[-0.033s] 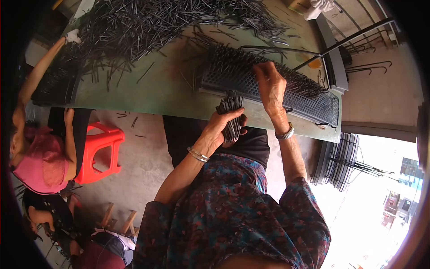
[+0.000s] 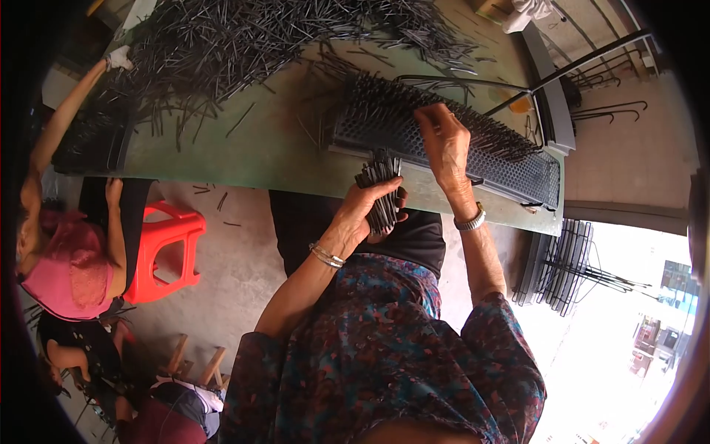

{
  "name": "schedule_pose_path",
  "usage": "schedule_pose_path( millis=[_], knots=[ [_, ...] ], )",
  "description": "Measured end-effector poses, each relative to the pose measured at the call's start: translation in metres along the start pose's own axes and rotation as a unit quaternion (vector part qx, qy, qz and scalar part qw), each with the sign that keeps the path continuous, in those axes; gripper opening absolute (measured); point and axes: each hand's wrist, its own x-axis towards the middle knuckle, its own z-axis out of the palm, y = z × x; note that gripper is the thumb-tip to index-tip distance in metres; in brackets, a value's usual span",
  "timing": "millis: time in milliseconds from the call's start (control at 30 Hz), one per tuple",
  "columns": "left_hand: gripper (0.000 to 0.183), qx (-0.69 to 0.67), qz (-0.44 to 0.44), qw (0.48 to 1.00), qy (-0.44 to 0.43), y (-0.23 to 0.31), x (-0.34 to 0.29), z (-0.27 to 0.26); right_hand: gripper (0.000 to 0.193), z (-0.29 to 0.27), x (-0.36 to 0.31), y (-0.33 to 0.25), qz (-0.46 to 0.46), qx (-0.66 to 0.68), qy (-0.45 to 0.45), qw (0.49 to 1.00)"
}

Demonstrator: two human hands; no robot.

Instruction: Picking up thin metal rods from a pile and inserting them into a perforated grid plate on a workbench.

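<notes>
A bundle of short, thin dark rods (image 2: 383, 194) is wrapped in my left hand (image 2: 370, 201), just off the table's near edge. My right hand (image 2: 447, 144) hovers over a long perforated tray (image 2: 510, 175), thumb and fingers pinched together. Whatever lies between those fingertips is too small to make out. Many similar rods (image 2: 377, 103) stand upright in the tray's holes along its far side and left part. Bare holes show along the near side and at the right end.
A big heap of loose rods (image 2: 222, 48) covers the far left of the green table (image 2: 244, 159). A bent metal frame (image 2: 562, 70) rises behind the tray. At the left, a co-worker's gloved hand (image 2: 120, 59) touches the heap. A red stool (image 2: 164, 251) stands below.
My right hand has shifted very slightly left over the tray. The left hand and its bundle have stayed in place.
</notes>
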Motion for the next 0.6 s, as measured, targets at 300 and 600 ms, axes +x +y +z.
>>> schedule_pose_path(
  millis=[300, 600],
  knots=[
    [0.018, -0.009, 0.031, 0.999, 0.036, 0.005, -0.006, 0.003, 0.020, -0.023, -0.008, -0.016, 0.042, 0.036, -0.139, 0.989],
    [0.020, 0.041, 0.036, 0.998, 0.024, 0.009, -0.011, 0.012, 0.021, -0.045, -0.014, -0.025, 0.203, 0.271, -0.362, 0.869]
  ],
)
